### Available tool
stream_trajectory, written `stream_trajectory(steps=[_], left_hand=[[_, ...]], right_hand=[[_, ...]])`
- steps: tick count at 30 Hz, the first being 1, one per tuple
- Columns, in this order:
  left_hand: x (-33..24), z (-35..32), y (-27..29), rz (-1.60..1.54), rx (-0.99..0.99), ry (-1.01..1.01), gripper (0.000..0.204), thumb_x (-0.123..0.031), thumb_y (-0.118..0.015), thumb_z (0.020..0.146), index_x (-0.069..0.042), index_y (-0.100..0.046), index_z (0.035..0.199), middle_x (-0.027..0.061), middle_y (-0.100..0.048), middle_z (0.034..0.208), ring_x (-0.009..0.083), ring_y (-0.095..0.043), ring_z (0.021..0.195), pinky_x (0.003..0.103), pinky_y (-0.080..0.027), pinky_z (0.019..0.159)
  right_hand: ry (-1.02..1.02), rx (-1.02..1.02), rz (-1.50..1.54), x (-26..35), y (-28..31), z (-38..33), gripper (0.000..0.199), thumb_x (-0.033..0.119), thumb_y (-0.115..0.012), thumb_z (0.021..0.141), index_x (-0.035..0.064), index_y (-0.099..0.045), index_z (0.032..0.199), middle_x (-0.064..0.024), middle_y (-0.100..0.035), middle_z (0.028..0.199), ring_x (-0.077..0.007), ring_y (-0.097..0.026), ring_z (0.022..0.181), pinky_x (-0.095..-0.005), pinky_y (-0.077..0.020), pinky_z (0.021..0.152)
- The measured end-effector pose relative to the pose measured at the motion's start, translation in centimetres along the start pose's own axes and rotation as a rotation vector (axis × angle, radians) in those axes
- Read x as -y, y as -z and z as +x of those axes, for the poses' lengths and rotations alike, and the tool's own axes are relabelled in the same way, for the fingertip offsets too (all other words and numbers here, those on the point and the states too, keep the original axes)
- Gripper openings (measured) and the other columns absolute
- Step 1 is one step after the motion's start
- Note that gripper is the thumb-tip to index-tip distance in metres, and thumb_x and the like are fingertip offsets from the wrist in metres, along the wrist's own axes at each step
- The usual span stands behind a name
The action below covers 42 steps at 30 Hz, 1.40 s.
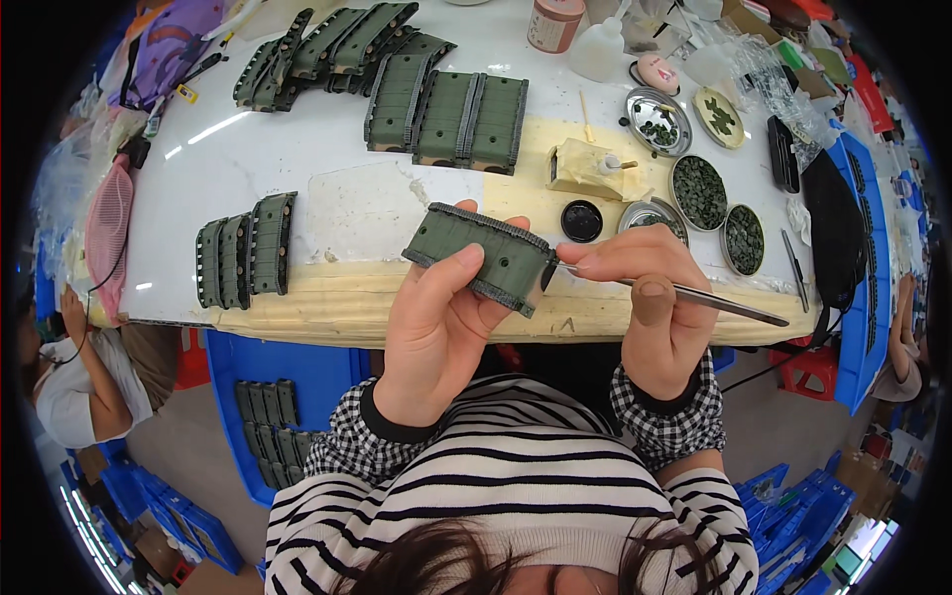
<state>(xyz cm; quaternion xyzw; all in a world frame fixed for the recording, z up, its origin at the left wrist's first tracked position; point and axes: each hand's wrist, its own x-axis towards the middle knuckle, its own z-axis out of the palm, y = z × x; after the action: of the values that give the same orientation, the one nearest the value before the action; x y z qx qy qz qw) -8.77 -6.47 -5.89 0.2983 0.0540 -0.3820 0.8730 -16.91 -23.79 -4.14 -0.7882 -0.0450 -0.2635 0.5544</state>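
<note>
My left hand (431,327) is closed around a green model tank hull (456,245), with grey tracks along its long sides. The thumb presses on its flat green face. My right hand (659,288) grips slim metal tweezers (739,304), with their tips at the hull's right end. Whether the tips hold a small part is too small to tell. Just beyond the hands sit a small black pot (581,221) and a tape-covered block (585,169). Round tins of small dark green parts (699,193) stand to the right.
More green hulls stand in rows at the back (441,119) and left (248,248) of the table. A pink canister (555,24) and a white squeeze bottle (597,50) are at the far side. A blue tray (228,387) with hulls lies below the table edge. Co-workers sit at both sides.
</note>
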Motion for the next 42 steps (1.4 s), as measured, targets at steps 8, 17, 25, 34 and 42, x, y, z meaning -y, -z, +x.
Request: stream_trajectory(steps=[8, 17, 25, 34, 42], left_hand=[[0.2, -0.13, -0.12, 0.047, -0.006, -0.018, 0.044, -0.011, -0.048, 0.095, -0.004, -0.035, 0.136, 0.0236, -0.047, 0.133, 0.0271, -0.054, 0.119, 0.037, -0.049, 0.1], [0.17, -0.04, -0.03, 0.001, -0.012, -0.012, 0.043, -0.008, -0.051, 0.094, -0.008, -0.035, 0.133, 0.0203, -0.051, 0.129, 0.0253, -0.057, 0.115, 0.037, -0.054, 0.093], [0.41, 0.04, 0.19, -0.018, -0.02, -0.012, 0.042, -0.008, -0.05, 0.094, -0.008, -0.034, 0.134, 0.0203, -0.051, 0.129, 0.0246, -0.057, 0.114, 0.036, -0.054, 0.092], [0.67, 0.01, 0.15, 0.034, -0.005, -0.036, 0.044, -0.01, -0.049, 0.094, -0.007, -0.035, 0.135, 0.0222, -0.049, 0.131, 0.0255, -0.056, 0.117, 0.037, -0.051, 0.096], [0.57, 0.22, 0.33, 0.022, 0.04, -0.008, 0.046, -0.01, -0.05, 0.093, -0.007, -0.034, 0.136, 0.0228, -0.049, 0.131, 0.0261, -0.057, 0.115, 0.038, -0.051, 0.096]], right_hand=[[-0.006, 0.019, -0.06, 0.13, 0.07, 0.11, 0.022, 0.017, -0.056, 0.094, -0.0013, -0.069, 0.094, -0.012, -0.069, 0.093, -0.021, -0.059, 0.081, -0.03, -0.0477, 0.073], [-0.014, 0.021, -0.066, -0.02, -0.04, 0.03, 0.022, 0.017, -0.056, 0.094, -0.0009, -0.069, 0.095, -0.0121, -0.067, 0.093, -0.0204, -0.059, 0.08, -0.0291, -0.0478, 0.071], [-0.007, 0.041, -0.082, 0.15, -0.22, -0.16, 0.014, 0.008, -0.059, 0.09, -0.0007, -0.068, 0.096, -0.0131, -0.067, 0.095, -0.0203, -0.061, 0.083, -0.0282, -0.0498, 0.071], [-0.016, 0.031, -0.07, -0.07, -0.28, -0.28, 0.012, 0.003, -0.06, 0.088, -0.0004, -0.069, 0.095, -0.0128, -0.066, 0.095, -0.0197, -0.062, 0.082, -0.0275, -0.05, 0.07], [0.032, 0.048, -0.099, 0.18, 0.01, -0.6, 0.014, 0.003, -0.062, 0.085, -0.0001, -0.068, 0.098, -0.0137, -0.066, 0.098, -0.0234, -0.064, 0.088, -0.0298, -0.0523, 0.075]])
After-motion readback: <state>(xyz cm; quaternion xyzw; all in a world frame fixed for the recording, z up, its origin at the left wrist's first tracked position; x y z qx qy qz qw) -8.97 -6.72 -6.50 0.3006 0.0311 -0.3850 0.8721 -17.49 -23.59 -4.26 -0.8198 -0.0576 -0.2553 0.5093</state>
